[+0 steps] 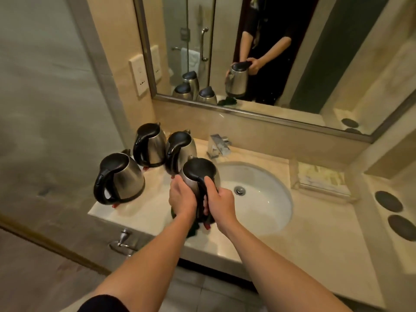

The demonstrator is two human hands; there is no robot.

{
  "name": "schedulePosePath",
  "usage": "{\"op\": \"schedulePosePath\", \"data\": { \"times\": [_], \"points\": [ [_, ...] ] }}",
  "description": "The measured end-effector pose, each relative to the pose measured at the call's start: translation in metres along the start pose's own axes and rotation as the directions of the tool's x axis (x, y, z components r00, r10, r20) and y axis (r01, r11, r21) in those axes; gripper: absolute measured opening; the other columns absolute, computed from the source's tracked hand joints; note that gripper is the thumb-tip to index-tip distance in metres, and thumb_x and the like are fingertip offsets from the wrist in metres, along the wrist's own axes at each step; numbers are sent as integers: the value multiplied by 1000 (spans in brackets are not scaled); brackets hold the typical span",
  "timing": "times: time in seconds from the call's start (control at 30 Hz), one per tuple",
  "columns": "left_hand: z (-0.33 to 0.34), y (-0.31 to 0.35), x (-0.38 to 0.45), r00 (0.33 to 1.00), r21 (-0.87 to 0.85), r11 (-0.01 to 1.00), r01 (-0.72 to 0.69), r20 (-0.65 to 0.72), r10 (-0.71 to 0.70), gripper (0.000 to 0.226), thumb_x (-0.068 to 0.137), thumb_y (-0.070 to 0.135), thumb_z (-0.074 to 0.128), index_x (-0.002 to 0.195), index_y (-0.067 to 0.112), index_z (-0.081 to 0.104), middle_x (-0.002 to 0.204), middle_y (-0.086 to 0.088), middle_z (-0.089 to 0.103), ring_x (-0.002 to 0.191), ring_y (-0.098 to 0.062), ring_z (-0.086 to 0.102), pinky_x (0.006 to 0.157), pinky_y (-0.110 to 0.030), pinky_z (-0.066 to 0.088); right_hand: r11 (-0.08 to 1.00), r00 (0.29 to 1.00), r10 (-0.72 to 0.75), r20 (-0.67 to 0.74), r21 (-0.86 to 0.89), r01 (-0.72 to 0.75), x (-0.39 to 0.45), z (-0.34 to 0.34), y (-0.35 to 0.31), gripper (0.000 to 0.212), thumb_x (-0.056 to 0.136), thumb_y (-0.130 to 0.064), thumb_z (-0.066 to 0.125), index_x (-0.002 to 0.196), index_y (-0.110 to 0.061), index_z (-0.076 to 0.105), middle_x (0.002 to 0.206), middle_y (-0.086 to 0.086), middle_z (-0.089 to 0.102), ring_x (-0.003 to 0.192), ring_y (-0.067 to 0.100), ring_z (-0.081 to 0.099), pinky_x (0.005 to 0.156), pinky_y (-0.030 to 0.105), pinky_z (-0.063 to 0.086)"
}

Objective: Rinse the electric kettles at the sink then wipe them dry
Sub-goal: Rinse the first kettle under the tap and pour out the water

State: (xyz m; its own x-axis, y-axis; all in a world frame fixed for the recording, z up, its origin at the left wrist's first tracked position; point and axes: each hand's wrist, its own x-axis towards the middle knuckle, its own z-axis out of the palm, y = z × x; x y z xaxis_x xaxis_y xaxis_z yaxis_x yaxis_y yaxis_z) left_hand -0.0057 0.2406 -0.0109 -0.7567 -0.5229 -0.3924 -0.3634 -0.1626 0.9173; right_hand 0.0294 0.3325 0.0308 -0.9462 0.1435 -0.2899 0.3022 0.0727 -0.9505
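Room: bathroom with a marble bench, a wall mirror above it and a white sink set into it.
Held kettle: a steel kettle with a black lid, lifted at the left rim of the sink, upright.
Right grip: right hand curled round the black handle, fingers wrapped under it.
Left grip: left hand laid against the steel side; whether its fingers curl round the body cannot be told.
Obstacles: three kettles to the left of and beyond the grips: the near-left kettle, the back-left kettle and the middle kettle, the last just behind the held one.
Tap: chrome faucet beyond the grips, at the sink's back rim.
Hidden: a dark cloth beneath the hands, mostly covered; the held kettle's base is not visible.
Right side: two dark discs on the bench, well apart from the grips.
Open room: the sink bowl to the right of the grips; the bench front edge lies below the wrists.
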Motion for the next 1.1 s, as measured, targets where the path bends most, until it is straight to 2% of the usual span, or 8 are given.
{"op": "schedulePosePath", "data": {
  "times": [0.07, 0.2, 0.3, 0.4, 0.57, 0.7, 0.97, 1.1],
  "points": [
    [20, -4, -14, 1000, -6, 1000, -11, -21, 10, 44, 109, 53, 27, 100, 32, 64, 99, 0, 67, 103, -25, 62, 96, -41, 45, 1000, 999, 21, 24, 6, -22, 5, -23, 3, 54, 99, -54, 54, 70, -9, 63, 56, 5, 59, 49, 16, 55, 52, 25, 50],
    [49, -12, -34, 998, -4, 999, -46, -36, 45, 45, 110, 50, 29, 99, 26, 65, 97, -2, 68, 98, -24, 64, 88, -38, 44, 999, 998, 50, 33, -10, -50, 14, -54, 13, 54, 99, -54, 53, 68, -10, 62, 57, 6, 59, 51, 17, 54, 56, 29, 50],
    [62, -17, -33, 997, 37, 997, -71, -38, 73, 42, 106, 55, 30, 87, 34, 61, 94, 3, 68, 97, -25, 64, 95, -46, 50, 995, 995, 95, 42, 21, -96, 20, -68, 17, 54, 99, -55, 52, 65, -13, 59, 58, 7, 58, 54, 22, 55, 60, 35, 51],
    [73, -15, -25, 994, 87, 991, -101, -22, 103, 45, 100, 59, 28, 91, 32, 63, 95, 3, 70, 96, -24, 65, 101, -55, 52, 990, 990, 129, 55, 46, -132, 31, -74, 18, 58, 100, -58, 48, 64, -14, 59, 61, 9, 60, 59, 25, 61, 68, 35, 55],
    [87, -10, -4, 993, 99, 988, -116, 29, 114, 46, 96, 62, 28, 90, 33, 63, 96, 7, 70, 100, -21, 65, 106, -58, 49, 994, 993, 112, 23, 1, -112, 48, -69, 20, 74, 103, -59, 39, 82, 3, 73, 74, 13, 75, 79, 19, 73, 73, 21, 47],
    [97, -13, 15, 992, 97, 989, -115, 67, 108, 43, 102, 56, 30, 90, 31, 62, 96, 5, 70, 98, -18, 65, 106, -57, 49, 990, 990, 124, 64, 57, -127, 63, -71, 18, 65, 101, -62, 42, 78, -5, 62, 68, 13, 64, 64, 24, 65, 69, 28, 56],
    [116, -36, 32, 996, 102, 995, -21, 85, 12, 78, 83, 77, 20, 129, 33, 65, 126, 1, 69, 122, -25, 62, 114, -56, 44, 979, 978, 185, 96, 72, -192, 84, -81, 28, 61, 102, -62, 40, 77, -11, 61, 67, 11, 59, 58, 20, 55, 71, 35, 52],
    [127, -33, 28, 998, 108, 994, -32, 53, 26, 68, 96, 67, 24, 133, 27, 64, 132, -2, 66, 127, -26, 59, 117, -55, 40, 982, 982, 153, 107, 94, -163, 98, -93, 32, 54, 103, -54, 47, 77, -9, 61, 66, 12, 57, 55, 21, 52, 63, 33, 49]
  ]
}}
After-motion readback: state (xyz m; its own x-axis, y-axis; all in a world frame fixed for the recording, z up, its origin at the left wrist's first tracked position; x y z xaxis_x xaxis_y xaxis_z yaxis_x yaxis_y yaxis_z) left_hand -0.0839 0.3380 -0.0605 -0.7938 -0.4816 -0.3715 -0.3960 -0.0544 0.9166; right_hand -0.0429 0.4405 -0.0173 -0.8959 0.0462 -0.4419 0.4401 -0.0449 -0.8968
